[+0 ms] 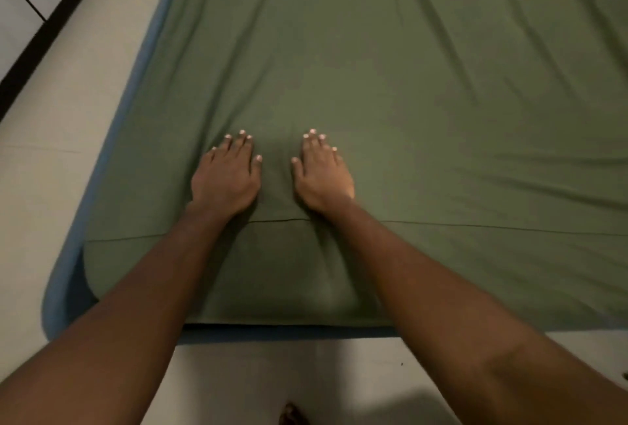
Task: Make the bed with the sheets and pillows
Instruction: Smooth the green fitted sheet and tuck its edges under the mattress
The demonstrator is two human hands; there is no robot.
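Note:
A green sheet covers a low blue mattress on the floor. My left hand and my right hand lie flat on the sheet side by side near its near end, palms down, fingers straight and pointing away from me. A stitched hem line runs across the sheet just behind my wrists. Long creases fan out across the sheet on the right and toward the far end. No pillow is in view.
Pale floor lies along the mattress's left side and near edge. A dark strip runs diagonally at the far left by white panels. A foot shows at the bottom edge.

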